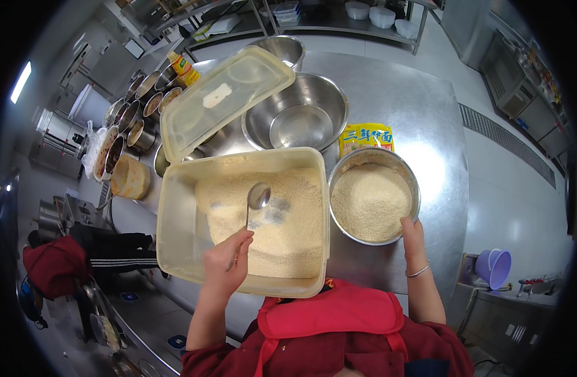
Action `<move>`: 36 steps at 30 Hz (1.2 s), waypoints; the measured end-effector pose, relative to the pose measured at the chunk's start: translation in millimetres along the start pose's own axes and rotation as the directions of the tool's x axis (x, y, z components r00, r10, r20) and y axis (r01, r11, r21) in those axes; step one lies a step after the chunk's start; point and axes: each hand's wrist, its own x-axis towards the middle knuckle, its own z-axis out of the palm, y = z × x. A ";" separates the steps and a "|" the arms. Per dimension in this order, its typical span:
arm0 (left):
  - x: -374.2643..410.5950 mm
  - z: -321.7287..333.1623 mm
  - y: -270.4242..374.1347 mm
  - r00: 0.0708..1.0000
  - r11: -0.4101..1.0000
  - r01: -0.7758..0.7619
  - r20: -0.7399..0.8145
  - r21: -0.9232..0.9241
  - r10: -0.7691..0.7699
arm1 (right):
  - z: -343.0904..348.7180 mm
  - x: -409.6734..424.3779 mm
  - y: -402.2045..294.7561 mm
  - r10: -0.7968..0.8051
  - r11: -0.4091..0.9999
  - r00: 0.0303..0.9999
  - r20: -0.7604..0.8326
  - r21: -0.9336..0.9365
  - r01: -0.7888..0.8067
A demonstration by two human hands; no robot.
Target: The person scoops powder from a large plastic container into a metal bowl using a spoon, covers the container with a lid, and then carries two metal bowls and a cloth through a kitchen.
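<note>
My left hand (pixel 229 259) grips the handle of a metal spoon (pixel 259 196) above a large translucent plastic tub (pixel 180 226). Pale, crumb-like powder (pixel 288 252) covers much of the tub's floor, thinner towards the left side. The spoon's bowl looks bare. On the right, my right hand (pixel 413 235) holds the rim of a round steel bowl (pixel 414 184), thumb over the edge. That bowl is filled with a mound of similar pale powder (pixel 371 200). Behind the tub, its translucent lid (pixel 189 118) leans at a slant, bearing a white patch.
A large steel basin (pixel 300 125) and a yellow food packet (pixel 368 134) stand behind. Several steel containers (pixel 142 134) and a yellow squeeze bottle (pixel 183 69) crowd the far left of the steel table (pixel 425 103). A person in dark red (pixel 57 266) is at left.
</note>
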 end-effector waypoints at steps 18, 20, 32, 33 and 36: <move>-12.8 -13.3 -3.1 0.870 0.682 0.424 0.059 -0.596 -0.489 | -2.3 1.2 0.8 0.021 0.999 1.000 0.003 -0.028 -0.021; -6.8 -20.5 2.6 0.880 0.722 0.394 0.006 -0.569 -0.475 | -2.3 0.8 1.5 0.018 1.000 1.000 0.003 -0.014 -0.018; 30.3 -18.7 61.7 0.975 0.752 0.158 -0.019 -0.640 -0.221 | -3.0 1.4 2.9 -0.018 1.000 1.000 0.013 0.015 0.018; 28.9 -8.6 66.2 0.986 0.723 0.142 0.032 -0.676 -0.164 | -1.0 0.7 0.0 -0.015 1.000 1.000 0.017 0.003 0.015; 37.0 11.4 63.0 0.893 0.890 -0.407 0.114 -0.207 0.435 | 0.1 -0.7 0.8 -0.028 1.000 1.000 -0.013 0.007 0.028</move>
